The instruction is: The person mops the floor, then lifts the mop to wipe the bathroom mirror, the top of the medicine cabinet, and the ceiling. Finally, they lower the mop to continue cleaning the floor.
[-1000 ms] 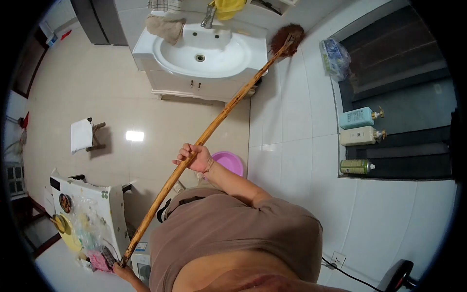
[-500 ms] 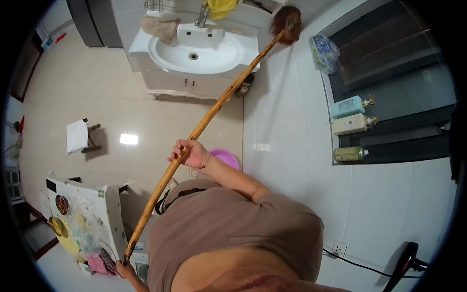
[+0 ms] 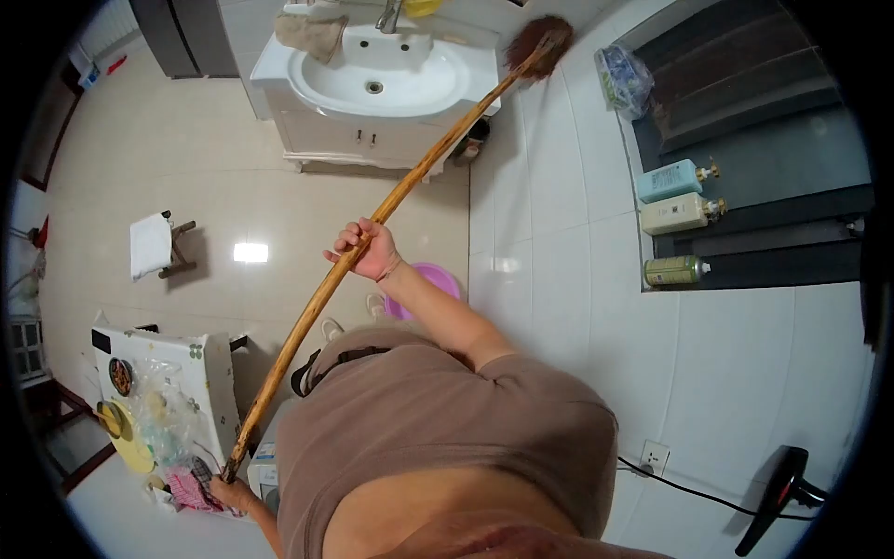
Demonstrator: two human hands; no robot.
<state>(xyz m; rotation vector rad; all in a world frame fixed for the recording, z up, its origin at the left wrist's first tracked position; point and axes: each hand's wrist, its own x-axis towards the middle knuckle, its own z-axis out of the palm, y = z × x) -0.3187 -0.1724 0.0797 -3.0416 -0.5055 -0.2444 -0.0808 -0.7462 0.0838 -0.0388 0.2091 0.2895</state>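
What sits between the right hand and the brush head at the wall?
Head view: between right hand and brush head runs only bare wooden handle, past the sink.

One head-worn fisheye camera looks steeply down past the chest (image 3: 447, 438), close on the right hand (image 3: 368, 252) and left hand (image 3: 223, 489), the washbasin (image 3: 386, 79) well beyond them.

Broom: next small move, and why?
Probably slide the broom along the wall, away from the sink: its head sits against the tiles beside it, and the right hand mid-handle and left hand at the end both grip it.
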